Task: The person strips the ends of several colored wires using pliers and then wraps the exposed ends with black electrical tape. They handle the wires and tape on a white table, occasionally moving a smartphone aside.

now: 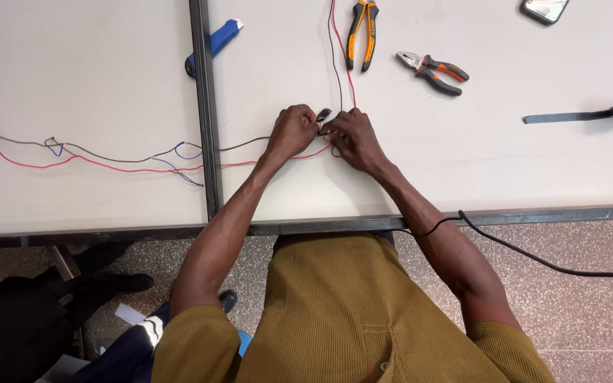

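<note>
Both hands, left hand (291, 132) and right hand (349, 137), pinch the red and black wires (340, 67) together; steady, close fingertip pressure seems best.

We count two pliers: one pair (361, 32) and another pair (434, 69). We see one blue tool (214, 44) and one phone (545, 9).

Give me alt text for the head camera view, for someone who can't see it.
Seen from above, a person's left hand and right hand meet over a white table, pinching a small black piece where red and black wires join. Two pairs of pliers and a blue-handled tool lie farther back.
</note>
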